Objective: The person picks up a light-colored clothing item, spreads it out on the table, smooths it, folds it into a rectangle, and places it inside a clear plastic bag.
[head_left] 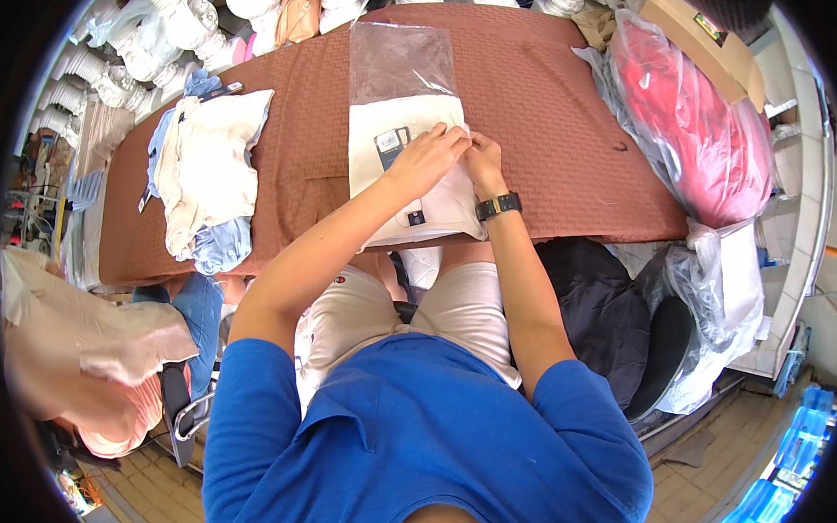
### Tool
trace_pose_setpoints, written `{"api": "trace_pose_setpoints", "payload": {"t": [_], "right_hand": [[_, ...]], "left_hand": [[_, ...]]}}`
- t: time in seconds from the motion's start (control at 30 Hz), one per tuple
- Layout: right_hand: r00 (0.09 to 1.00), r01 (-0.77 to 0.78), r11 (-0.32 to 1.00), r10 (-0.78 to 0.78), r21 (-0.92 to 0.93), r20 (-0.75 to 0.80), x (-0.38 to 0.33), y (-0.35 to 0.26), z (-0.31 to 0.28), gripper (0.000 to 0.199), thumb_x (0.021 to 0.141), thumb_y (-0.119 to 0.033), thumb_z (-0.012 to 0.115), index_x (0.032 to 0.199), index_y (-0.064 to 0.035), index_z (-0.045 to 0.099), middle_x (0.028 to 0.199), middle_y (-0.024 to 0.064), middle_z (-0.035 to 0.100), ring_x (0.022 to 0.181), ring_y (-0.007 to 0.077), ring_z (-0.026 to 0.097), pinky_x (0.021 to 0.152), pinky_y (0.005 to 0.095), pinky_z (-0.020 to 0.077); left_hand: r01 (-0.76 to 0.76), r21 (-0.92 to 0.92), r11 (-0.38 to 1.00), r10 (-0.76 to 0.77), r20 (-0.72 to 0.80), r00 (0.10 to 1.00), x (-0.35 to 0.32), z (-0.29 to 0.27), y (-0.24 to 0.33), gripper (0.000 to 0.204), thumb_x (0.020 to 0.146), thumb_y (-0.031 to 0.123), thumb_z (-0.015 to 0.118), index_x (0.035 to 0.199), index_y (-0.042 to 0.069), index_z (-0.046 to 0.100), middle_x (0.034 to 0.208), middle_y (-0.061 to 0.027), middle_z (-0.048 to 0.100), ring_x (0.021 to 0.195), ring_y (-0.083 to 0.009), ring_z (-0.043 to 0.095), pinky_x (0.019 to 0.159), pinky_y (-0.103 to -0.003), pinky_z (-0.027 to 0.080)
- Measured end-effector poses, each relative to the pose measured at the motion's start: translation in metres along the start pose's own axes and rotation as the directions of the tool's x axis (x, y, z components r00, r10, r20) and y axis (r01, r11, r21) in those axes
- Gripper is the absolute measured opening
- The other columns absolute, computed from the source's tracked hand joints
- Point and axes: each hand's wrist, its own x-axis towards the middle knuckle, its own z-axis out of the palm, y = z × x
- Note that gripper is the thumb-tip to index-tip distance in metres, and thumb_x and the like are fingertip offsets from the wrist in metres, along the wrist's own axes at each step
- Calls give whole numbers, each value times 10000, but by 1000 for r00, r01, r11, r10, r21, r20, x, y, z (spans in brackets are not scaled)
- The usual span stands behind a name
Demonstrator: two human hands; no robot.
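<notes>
A folded cream garment with a small dark tag lies partly inside a clear plastic bag on the brown woven table cover. My left hand rests on top of the garment with its fingers curled at the bag's edge. My right hand, with a dark watch on the wrist, pinches the same edge right beside it. Both hands meet over the garment's upper right part. The bag's empty upper half stretches away from me.
A loose pile of cream and light blue clothes lies at the table's left. A large plastic bag with red cloth sits at the right, a cardboard box behind it. Dark cloth lies by my right knee. Another person sits at lower left.
</notes>
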Motion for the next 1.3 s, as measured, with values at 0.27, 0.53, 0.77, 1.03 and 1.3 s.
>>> {"api": "trace_pose_setpoints", "payload": {"t": [0.27, 0.53, 0.77, 1.03, 1.3], "right_hand": [[992, 66, 760, -117, -647, -37, -48, -33, -20, 513, 889, -394, 719, 1160, 38, 664, 999, 253, 729, 966, 411, 703, 853, 466, 540], [994, 103, 673, -38, -732, 104, -90, -25, -29, 470, 909, -405, 686, 1028, 49, 682, 1022, 302, 694, 1015, 468, 664, 848, 515, 519], [968, -52, 836, 178, -547, 180, -101, -37, -34, 437, 908, -272, 738, 1125, 94, 638, 1010, 250, 716, 984, 337, 710, 809, 411, 561], [928, -364, 914, 340, 182, 151, -123, -35, -34, 409, 927, -225, 743, 1246, -1, 619, 1149, 99, 676, 1011, 181, 651, 842, 343, 551], [946, -322, 733, 229, 599, 229, -164, -33, -15, 491, 966, -331, 675, 1354, -66, 535, 1288, 88, 563, 1171, 231, 542, 1097, 431, 429]], "left_hand": [[383, -314, 869, -487, -399, 777, -61, -21, -25, 329, 949, 201, 675, 1180, -11, 576, 1154, -200, 622, 1085, -377, 600, 928, -452, 497], [804, -450, 389, -821, 225, 524, -152, 5, -31, 594, 894, 377, 737, 1196, -111, 584, 1114, -308, 673, 1038, -376, 677, 889, -403, 524], [659, -752, -15, -740, 452, 498, -153, 6, -16, 528, 895, 275, 718, 1222, -120, 590, 1123, -225, 696, 1019, -277, 691, 854, -352, 538], [275, -715, -643, -460, 648, 607, -144, 7, -1, 378, 903, 154, 734, 1207, -42, 625, 1105, -119, 697, 994, -184, 685, 839, -300, 553], [49, -662, -748, -458, 568, 684, -139, 18, 4, 377, 898, 65, 711, 1206, -119, 593, 1158, -181, 674, 1051, -241, 687, 952, -343, 574]]}}
